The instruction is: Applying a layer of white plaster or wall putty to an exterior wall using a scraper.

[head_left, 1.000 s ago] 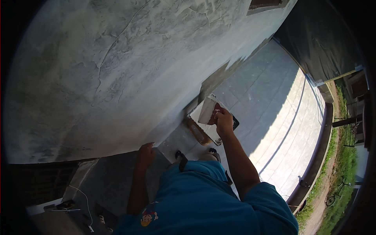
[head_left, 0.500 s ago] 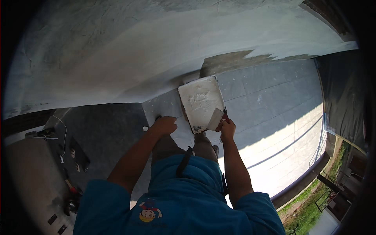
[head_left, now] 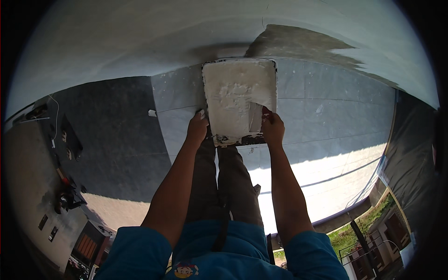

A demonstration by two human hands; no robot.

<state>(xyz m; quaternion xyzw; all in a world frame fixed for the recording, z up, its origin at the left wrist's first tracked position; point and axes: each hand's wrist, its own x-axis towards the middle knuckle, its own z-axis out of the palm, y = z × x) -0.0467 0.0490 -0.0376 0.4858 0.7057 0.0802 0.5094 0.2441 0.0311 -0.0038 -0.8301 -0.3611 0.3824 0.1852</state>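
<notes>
A rectangular tray (head_left: 233, 74) of off-white paste lies against the wall's foot, in front of my legs. My left hand (head_left: 198, 125) is closed at the tray's left edge, apparently gripping it; its fingertips are partly hidden, with a small white patch at them. My right hand (head_left: 273, 125) grips a wide-bladed scraper (head_left: 255, 116) by its reddish handle at the right side of the tray, the blade lying over the paste near the lower right corner.
A plastered wall (head_left: 163, 42) with a darker patch spans the top. Tiled floor (head_left: 326, 116) is part shaded, part sunlit. Dark floor at left holds a white cord (head_left: 55, 121) and assorted tools (head_left: 70, 196). A dark sheet (head_left: 410, 154) hangs at right, with grass and railings below.
My view has swung round to face the wall and tray squarely. My left hand has moved to the tray's left edge, and my right hand has brought the scraper over the paste.
</notes>
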